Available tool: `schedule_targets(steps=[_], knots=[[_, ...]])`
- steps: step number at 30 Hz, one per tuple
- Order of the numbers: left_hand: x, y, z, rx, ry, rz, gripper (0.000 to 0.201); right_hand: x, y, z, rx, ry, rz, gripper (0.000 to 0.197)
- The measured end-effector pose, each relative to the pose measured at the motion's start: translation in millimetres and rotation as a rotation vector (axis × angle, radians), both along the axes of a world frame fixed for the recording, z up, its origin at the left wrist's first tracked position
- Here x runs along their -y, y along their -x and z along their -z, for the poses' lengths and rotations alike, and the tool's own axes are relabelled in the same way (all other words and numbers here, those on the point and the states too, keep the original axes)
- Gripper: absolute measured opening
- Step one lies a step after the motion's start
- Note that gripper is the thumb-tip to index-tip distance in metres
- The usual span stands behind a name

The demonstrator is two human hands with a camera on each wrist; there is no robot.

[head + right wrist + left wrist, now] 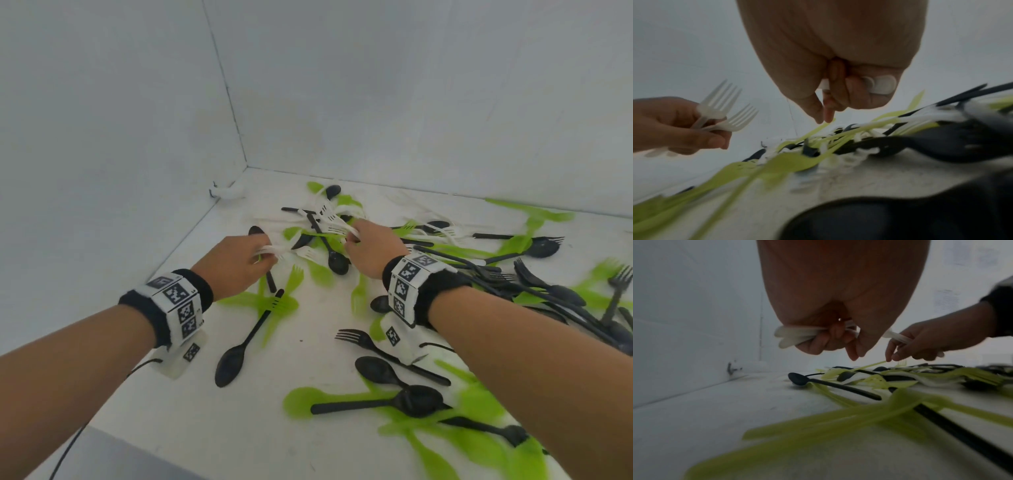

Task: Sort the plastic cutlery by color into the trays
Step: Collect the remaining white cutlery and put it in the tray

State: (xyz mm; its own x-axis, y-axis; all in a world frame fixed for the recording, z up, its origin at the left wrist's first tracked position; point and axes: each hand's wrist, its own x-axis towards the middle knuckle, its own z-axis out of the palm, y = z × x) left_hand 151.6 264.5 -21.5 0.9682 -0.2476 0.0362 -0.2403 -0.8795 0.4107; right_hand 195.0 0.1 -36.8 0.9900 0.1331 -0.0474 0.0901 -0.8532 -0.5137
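Green, black and white plastic cutlery lies scattered over the white table (212, 411). My left hand (263, 257) grips a bundle of white forks (723, 112); their handle ends stick out of the fist (791, 335). My right hand (352, 240) holds another bunch of white forks (330, 219) above the pile's far part, with the handle ends in its palm (881, 84). Its thumb and forefinger (824, 118) point down and touch the tip of a green piece (818, 128). A black spoon (337, 260) lies between the two hands.
White walls close the table on the left and at the back, meeting in a corner where a small white object (229, 193) sits. Dense black and green cutlery (548, 294) fills the right side. A black cable (68, 452) runs off the near-left edge.
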Motion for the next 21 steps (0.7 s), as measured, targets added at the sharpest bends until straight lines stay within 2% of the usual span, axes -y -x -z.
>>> schedule_targets(steps=[3, 6, 11, 16, 18, 21], knots=[[2.9, -18.5, 4.5, 0.057, -0.115, 0.128, 0.018, 12.4, -8.5, -3.3, 0.038, 0.099, 0.094, 0.016], [14.7, -36.9, 5.7, 0.051, -0.222, 0.226, 0.027, 26.1, -13.8, -5.6, 0.026, 0.145, 0.128, 0.013], [40.8, -56.0, 13.7, 0.015, -0.411, 0.363, 0.032, 12.3, -0.2, -5.8, 0.029, 0.059, -0.064, 0.014], [46.8, -63.0, 17.5, 0.057, -0.296, 0.347, 0.034, 1.2, 4.9, -4.7, -0.062, 0.271, -0.139, 0.022], [44.3, -65.4, 17.9, 0.071, -0.288, 0.362, 0.034, 5.9, 5.2, -7.6, -0.076, 0.261, -0.099, 0.023], [37.9, -68.1, 11.9, 0.065, -0.172, 0.331, 0.028, 15.2, 6.1, -10.3, -0.079, 0.213, -0.081, 0.033]])
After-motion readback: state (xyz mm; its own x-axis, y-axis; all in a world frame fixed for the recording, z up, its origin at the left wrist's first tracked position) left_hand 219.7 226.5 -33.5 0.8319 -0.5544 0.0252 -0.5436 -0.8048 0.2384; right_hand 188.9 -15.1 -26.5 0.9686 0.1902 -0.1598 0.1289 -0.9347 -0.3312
